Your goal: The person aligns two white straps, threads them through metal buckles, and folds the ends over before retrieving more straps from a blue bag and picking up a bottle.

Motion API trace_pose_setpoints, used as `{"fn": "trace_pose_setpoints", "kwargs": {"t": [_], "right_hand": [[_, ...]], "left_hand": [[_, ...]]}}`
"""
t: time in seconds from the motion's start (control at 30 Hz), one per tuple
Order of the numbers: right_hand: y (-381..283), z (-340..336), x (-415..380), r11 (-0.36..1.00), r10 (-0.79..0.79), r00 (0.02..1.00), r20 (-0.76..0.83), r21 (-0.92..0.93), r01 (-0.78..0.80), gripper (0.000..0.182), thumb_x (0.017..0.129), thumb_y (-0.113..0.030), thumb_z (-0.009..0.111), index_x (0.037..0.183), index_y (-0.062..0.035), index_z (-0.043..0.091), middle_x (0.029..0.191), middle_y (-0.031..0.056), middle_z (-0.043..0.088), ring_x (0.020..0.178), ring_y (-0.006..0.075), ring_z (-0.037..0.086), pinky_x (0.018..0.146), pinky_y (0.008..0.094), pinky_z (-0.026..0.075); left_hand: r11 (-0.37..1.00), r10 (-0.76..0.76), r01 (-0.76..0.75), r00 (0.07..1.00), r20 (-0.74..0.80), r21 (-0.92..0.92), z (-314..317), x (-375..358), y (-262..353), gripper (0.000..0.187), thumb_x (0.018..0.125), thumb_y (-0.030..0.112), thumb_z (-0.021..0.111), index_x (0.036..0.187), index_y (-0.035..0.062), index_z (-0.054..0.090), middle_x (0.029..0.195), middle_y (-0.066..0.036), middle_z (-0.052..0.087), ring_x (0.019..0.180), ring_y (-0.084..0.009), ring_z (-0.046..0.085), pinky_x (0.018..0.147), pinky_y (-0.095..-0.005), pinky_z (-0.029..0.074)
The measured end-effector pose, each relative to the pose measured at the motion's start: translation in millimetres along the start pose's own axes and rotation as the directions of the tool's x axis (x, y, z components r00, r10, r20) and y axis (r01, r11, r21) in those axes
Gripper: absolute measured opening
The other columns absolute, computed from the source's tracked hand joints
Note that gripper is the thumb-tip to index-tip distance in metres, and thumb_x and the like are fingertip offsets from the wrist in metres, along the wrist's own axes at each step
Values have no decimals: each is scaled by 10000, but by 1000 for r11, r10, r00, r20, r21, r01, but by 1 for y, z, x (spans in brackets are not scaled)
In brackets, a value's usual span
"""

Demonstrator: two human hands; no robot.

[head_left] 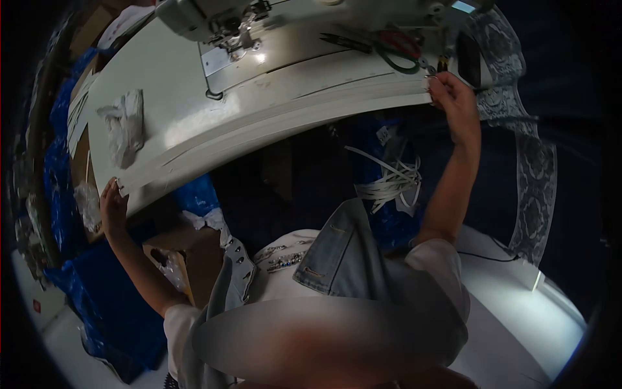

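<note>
A long white strip (291, 115), perhaps several layers, is stretched along the front edge of the pale sewing table. Its left end is pinched in my left hand (114, 207), at the table's front left corner. At the far right, my right hand (455, 104) grips the other end between thumb and fingers. Just beyond my right hand lie scissors (400, 53) with red and green handles. A crumpled clear plastic bag (126, 126) rests on the table, not far from my left hand. Whether the strip is a zipper or plain tape I cannot make out.
A sewing machine (217, 29) stands at the back of the table (155, 71). Dark scissor blades and a black phone-like object (468, 59) lie at the right. Lace trim (536, 188) hangs there. Below are a white cord bundle (392, 178), a cardboard box (201, 249) and blue plastic (116, 298).
</note>
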State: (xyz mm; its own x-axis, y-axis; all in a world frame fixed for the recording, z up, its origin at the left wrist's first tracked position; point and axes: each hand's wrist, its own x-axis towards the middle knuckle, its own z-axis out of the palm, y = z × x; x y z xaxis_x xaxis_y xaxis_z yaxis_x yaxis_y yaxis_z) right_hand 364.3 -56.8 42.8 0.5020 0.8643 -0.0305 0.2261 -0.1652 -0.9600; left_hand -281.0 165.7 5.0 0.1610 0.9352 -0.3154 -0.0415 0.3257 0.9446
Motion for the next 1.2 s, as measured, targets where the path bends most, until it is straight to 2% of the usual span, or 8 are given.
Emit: {"fn": "trace_pose_setpoints", "kwargs": {"t": [0.07, 0.13, 0.67, 0.83, 0.9, 0.97, 1.13, 1.2], "right_hand": [[-4, -3, -3, 1000, 14, 1000, -12, 12, -14, 212, 821, -235, 566, 854, -26, 573, 693, -16, 525, 625, 41, 450, 577, 179, 362], [-1, -10, -2, 998, 63, 997, -41, 2, -63, 190, 825, -221, 564, 881, -39, 566, 699, -51, 520, 594, 13, 415, 537, 149, 312], [23, -42, 0, 983, 43, 999, -29, 181, -37, 141, 816, -173, 579, 838, -35, 559, 663, -48, 468, 568, 14, 366, 517, 158, 265], [29, -51, 2, 982, 75, 997, -27, 174, -69, 171, 819, -194, 580, 865, -37, 531, 697, -45, 454, 598, 20, 372, 529, 167, 276], [48, -65, 8, 989, 107, 991, -80, 109, -98, 172, 833, -213, 563, 831, -51, 505, 677, -51, 420, 589, 17, 358, 518, 170, 271], [67, -68, 14, 985, -14, 1000, 7, 173, 13, 186, 844, -230, 547, 772, -76, 472, 637, -58, 376, 544, 18, 330, 475, 174, 252], [99, -92, 13, 972, 156, 987, 23, 172, -158, 186, 856, -240, 526, 750, -115, 437, 591, -58, 354, 475, 20, 297, 411, 173, 230], [124, -107, 17, 959, 195, 972, -129, 235, -161, 184, 855, -247, 520, 758, -111, 444, 556, -45, 346, 381, 31, 296, 335, 171, 219]], "left_hand": [[1000, -13, 13, 1000, -15, 16, -8, -2, -2, 301, 814, 163, 551, 1076, 19, 511, 830, 38, 548, 688, -33, 473, 662, -197, 386], [998, 23, -17, 995, 102, -59, 4, -9, 5, 214, 823, 125, 541, 983, -14, 513, 732, 21, 516, 533, -6, 413, 498, -131, 325], [993, 70, -54, 985, 155, -103, 30, -21, 10, 238, 827, 124, 542, 1001, -29, 488, 816, -25, 546, 668, -35, 511, 525, -108, 401], [997, 72, -70, 975, 210, -14, 35, -21, 10, 257, 817, 167, 564, 984, -19, 507, 802, -20, 542, 655, -33, 506, 534, -128, 420], [995, 100, -102, 989, 110, 9, 74, -38, 20, 232, 805, 173, 577, 957, 5, 529, 773, -7, 533, 632, -33, 492, 545, -134, 418], [991, 91, -106, 980, 176, 77, 94, -48, 28, 182, 792, 184, 585, 885, 36, 533, 751, 16, 522, 624, -34, 485, 541, -139, 393], [989, 124, -140, 965, 229, 52, 138, -72, 39, 191, 761, 173, 616, 860, 30, 539, 732, 0, 533, 591, -35, 487, 528, -150, 414], [989, 142, -149, 957, 254, 8, 146, -79, 43, 200, 755, 174, 621, 858, 21, 541, 728, -12, 543, 585, -38, 495, 518, -157, 416]]}}
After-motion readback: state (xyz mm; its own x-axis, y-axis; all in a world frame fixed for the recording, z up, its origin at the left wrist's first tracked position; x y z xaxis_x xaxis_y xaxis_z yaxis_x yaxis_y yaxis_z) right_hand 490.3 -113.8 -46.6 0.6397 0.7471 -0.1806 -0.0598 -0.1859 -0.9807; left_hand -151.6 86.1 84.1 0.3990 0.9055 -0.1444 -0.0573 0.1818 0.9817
